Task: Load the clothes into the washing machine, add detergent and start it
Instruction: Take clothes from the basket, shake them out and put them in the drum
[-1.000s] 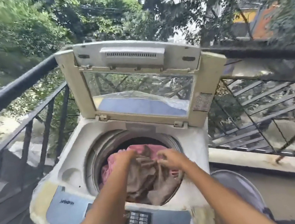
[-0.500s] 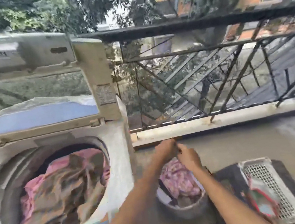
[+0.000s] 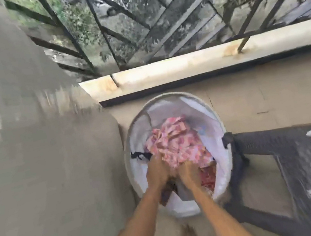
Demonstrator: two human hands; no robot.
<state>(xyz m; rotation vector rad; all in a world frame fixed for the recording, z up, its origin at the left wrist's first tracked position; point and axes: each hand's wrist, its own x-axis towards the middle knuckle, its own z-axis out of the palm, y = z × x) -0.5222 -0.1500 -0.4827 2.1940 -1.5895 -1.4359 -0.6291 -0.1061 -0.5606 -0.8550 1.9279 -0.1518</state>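
Concrete balcony floor (image 3: 252,105) spreads below the iron railing (image 3: 154,24), and beside the grey bulk on my left stands the white laundry basket (image 3: 224,168). Inside it lies the pink patterned cloth (image 3: 175,141), heaped just ahead of my knuckles. My left hand (image 3: 156,171) and right hand (image 3: 188,174) are both sunk into its near edge; motion blur smears the fingers, so I cannot tell whether either one has closed on the fabric. I judge it soft, light and floppy, best gathered by the bunched middle so nothing trails.
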